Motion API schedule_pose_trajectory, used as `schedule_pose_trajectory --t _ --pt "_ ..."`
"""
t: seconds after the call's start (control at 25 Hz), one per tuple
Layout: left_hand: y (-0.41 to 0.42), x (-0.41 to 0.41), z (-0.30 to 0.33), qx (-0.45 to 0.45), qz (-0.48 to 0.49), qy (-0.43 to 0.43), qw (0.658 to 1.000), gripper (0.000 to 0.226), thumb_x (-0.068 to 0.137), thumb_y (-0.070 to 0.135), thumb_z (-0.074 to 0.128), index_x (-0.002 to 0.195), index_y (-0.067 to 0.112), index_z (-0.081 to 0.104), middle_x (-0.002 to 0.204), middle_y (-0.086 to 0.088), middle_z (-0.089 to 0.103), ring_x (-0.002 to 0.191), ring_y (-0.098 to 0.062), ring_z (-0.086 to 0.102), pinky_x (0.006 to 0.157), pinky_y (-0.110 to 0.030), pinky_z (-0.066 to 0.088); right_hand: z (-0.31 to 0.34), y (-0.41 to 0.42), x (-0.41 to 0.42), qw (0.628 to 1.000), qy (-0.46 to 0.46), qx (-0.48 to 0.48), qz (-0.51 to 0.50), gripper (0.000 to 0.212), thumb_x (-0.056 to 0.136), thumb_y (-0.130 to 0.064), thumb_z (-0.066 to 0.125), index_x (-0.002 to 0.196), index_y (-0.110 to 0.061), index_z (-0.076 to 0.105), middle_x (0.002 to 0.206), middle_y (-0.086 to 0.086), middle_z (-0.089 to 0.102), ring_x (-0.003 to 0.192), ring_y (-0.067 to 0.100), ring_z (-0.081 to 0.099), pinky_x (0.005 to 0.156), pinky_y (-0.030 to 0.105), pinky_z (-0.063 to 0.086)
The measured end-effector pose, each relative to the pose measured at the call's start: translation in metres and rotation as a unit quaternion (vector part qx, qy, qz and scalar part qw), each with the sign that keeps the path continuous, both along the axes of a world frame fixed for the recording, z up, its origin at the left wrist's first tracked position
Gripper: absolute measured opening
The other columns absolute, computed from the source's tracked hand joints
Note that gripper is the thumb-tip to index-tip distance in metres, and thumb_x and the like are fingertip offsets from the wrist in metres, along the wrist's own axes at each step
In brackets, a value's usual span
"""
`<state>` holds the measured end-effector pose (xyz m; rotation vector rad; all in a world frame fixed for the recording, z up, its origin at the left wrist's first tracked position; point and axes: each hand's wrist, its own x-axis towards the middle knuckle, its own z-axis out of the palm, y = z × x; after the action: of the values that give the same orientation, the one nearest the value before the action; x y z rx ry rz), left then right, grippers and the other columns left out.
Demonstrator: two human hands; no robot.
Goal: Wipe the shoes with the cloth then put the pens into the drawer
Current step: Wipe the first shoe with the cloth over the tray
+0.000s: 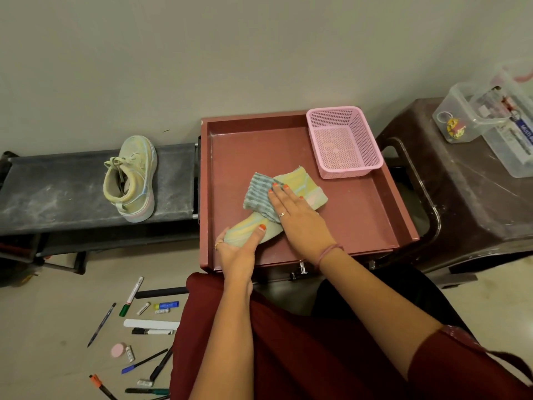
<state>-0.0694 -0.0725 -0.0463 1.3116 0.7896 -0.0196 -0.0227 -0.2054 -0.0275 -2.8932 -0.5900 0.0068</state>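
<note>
A pale green and yellow shoe [305, 184] lies on its side in the open reddish-brown drawer [248, 148]. My left hand [238, 254] grips its toe end. A grey striped cloth [257, 194] lies on the shoe's middle, and my right hand [294, 215] presses flat on it. The second shoe [133, 180] of the pair stands on the dusty black rack [57, 186] at the left. Several pens and markers [131, 297] lie scattered on the floor at the lower left.
A pink mesh basket [344, 141] sits in the drawer's far right corner. A dark brown plastic stool [473, 203] at the right carries clear plastic boxes [464, 114]. A pink round eraser [118, 350] and small tubes lie among the pens. A wall stands behind.
</note>
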Motion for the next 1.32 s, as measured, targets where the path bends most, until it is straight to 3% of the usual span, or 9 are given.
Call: schedule_pose_trajectory --t 0.12,0.2,0.36,0.48,0.64,0.88,1.0,1.16,1.32 --pt "-0.002 0.002 0.0 -0.009 0.009 -0.005 1.0 0.075 0.072 0.012 0.084 0.131 0.011 0.039 0.102 0.003 0.06 0.089 -0.004 0.059 0.079 -0.016 0.048 0.004 0.024 -0.003 0.994 0.069 0.051 -0.06 0.063 0.093 0.002 0.034 0.151 -0.011 0.01 0.159 0.006 0.005 0.147 0.027 -0.002 0.118 0.046 0.013" --pt "-0.001 0.002 -0.004 -0.008 0.007 -0.003 1.0 0.07 0.074 0.007 0.081 0.131 0.01 0.039 0.104 0.0 0.063 0.085 -0.003 0.059 0.071 -0.013 0.048 0.005 0.033 -0.025 0.992 0.074 0.099 -0.009 0.074 0.086 0.011 0.037 0.151 -0.014 0.013 0.159 0.003 0.006 0.146 0.025 -0.006 0.12 0.043 0.004" --pt "0.0 -0.001 -0.012 -0.001 -0.026 -0.008 1.0 0.073 0.071 0.004 0.082 0.131 0.009 0.042 0.112 -0.006 0.066 0.094 -0.01 0.064 0.072 -0.013 0.051 -0.011 -0.004 -0.035 0.993 -0.048 0.07 0.086 0.065 0.077 0.006 0.031 0.14 -0.008 0.043 0.146 0.007 0.042 0.137 0.029 0.035 0.11 0.04 0.033" --pt "-0.002 0.001 -0.011 -0.024 -0.011 -0.011 1.0 0.078 0.072 0.007 0.083 0.135 0.011 0.037 0.106 0.001 0.064 0.09 -0.003 0.062 0.075 -0.012 0.049 -0.021 -0.041 -0.02 0.998 -0.057 0.027 -0.006 0.065 0.076 0.005 0.03 0.139 -0.007 0.042 0.144 0.01 0.044 0.132 0.03 0.043 0.102 0.041 0.045" --pt "-0.002 0.004 -0.014 -0.018 -0.006 -0.003 1.0 0.076 0.071 0.011 0.084 0.133 0.011 0.04 0.114 -0.004 0.065 0.091 -0.003 0.063 0.072 -0.01 0.048 -0.034 -0.06 -0.01 0.983 0.004 0.127 -0.131 0.082 0.075 0.02 0.039 0.148 -0.013 0.024 0.156 0.002 0.023 0.144 0.019 0.016 0.116 0.036 0.025" --pt "-0.003 0.002 -0.011 -0.016 -0.002 -0.015 1.0 0.077 0.074 0.009 0.082 0.137 0.013 0.037 0.102 0.008 0.059 0.087 0.003 0.057 0.061 0.0 0.044 -0.024 -0.063 0.008 0.911 0.083 0.287 -0.283 0.079 0.075 0.022 0.036 0.147 -0.011 0.031 0.151 0.001 0.033 0.136 0.016 0.035 0.111 0.016 0.019" --pt "-0.001 0.002 -0.011 0.01 -0.012 -0.029 0.999 0.081 0.074 0.012 0.082 0.138 0.017 0.033 0.11 0.005 0.059 0.093 0.0 0.058 0.076 -0.01 0.049 -0.026 -0.076 0.006 0.892 0.128 0.344 -0.262 0.075 0.074 0.023 0.035 0.144 -0.006 0.035 0.146 0.007 0.039 0.132 0.02 0.039 0.103 0.009 0.023" --pt "0.002 -0.002 -0.017 0.093 -0.03 -0.032 0.995 0.098 0.066 0.037 0.087 0.144 0.027 0.029 0.132 -0.004 0.053 0.118 -0.022 0.057 0.1 -0.047 0.048 -0.021 -0.082 -0.005 0.846 0.182 0.404 -0.296 0.065 0.081 0.018 0.032 0.137 -0.014 0.045 0.12 0.002 0.057 0.108 0.017 0.054 0.091 0.02 0.044" --pt "0.001 -0.01 -0.013 0.193 -0.066 -0.009 0.979 0.107 0.067 0.042 0.084 0.151 0.02 0.022 0.15 -0.006 0.032 0.135 -0.025 0.039 0.11 -0.046 0.037 -0.022 -0.082 -0.022 0.775 0.233 0.479 -0.339 0.061 0.084 0.017 0.028 0.129 -0.016 0.053 0.098 0.006 0.063 0.079 0.016 0.057 0.063 0.016 0.048"
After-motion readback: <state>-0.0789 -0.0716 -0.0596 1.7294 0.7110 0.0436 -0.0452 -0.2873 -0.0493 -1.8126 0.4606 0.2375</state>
